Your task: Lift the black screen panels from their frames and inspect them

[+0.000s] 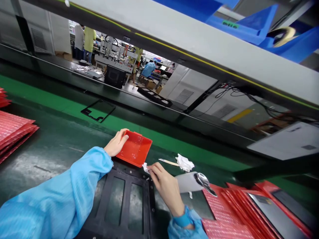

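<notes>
My left hand (pixel 117 142) grips the left rim of a shallow red plastic bin (pixel 136 149), thumb inside, and tilts it so its inside faces me. Small pale specks lie in the bin. Close to the bin's lower right corner, my right hand (pixel 163 182) pinches a small crumpled white tissue (pixel 145 167). Just beyond that hand, a white bottle with a shiny metal top (pixel 188 182) appears tilted in this slanted view. A knife with a pale handle (pixel 169 162) lies beside a crumpled white wad (pixel 184 162). Below the bin sits a black slotted frame (pixel 127 199).
Red bubble-wrap sleeves (pixel 15 129) are stacked at the left. More red sleeves (pixel 226 205) lie at the right, with flat grey panels (pixel 276 212) on them. A thin black frame (pixel 98 111) rests farther back. An overhead shelf (pixel 174 30) holds blue bins (pixel 239 30). People stand in the background.
</notes>
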Action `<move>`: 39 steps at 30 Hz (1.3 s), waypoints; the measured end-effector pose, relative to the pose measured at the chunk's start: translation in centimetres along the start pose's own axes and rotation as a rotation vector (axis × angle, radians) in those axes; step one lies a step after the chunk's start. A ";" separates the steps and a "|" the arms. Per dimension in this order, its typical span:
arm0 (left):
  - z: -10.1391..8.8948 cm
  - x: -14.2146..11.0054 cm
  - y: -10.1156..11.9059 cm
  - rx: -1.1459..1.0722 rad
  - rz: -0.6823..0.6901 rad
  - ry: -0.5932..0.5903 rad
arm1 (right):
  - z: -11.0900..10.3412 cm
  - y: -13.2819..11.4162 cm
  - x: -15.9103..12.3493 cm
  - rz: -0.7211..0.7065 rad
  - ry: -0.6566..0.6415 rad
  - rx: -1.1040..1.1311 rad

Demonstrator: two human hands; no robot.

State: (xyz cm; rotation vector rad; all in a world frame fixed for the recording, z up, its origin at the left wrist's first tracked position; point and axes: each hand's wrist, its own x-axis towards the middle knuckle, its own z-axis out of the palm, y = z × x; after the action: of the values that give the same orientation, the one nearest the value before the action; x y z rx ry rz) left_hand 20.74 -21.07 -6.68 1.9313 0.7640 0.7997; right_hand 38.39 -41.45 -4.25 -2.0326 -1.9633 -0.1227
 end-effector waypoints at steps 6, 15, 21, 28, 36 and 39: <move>0.2 -0.5 1.0 0.059 0.053 -0.002 | -0.7 -0.9 0.9 -0.096 -0.072 -0.154; 0.1 -0.9 1.2 0.115 0.117 -0.008 | -0.5 -0.5 1.4 -0.099 -0.075 -0.170; -0.1 -1.1 1.3 0.136 0.130 -0.001 | -0.2 -0.5 1.1 -0.131 -0.098 -0.104; -0.3 -0.9 1.0 0.139 0.122 0.013 | 0.0 -0.3 1.3 -0.090 -0.074 -0.098; -0.4 -0.8 0.9 0.148 0.120 0.018 | 0.0 -0.1 1.5 -0.078 -0.077 -0.080; -0.5 -0.8 0.9 0.148 0.127 0.022 | 0.0 -0.3 1.5 -0.095 -0.098 -0.062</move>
State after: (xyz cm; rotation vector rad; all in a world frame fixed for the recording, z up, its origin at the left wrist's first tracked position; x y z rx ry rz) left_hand 20.06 -21.77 -5.86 2.1233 0.7364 0.8628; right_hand 38.21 -39.98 -3.80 -2.0191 -2.1416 -0.1086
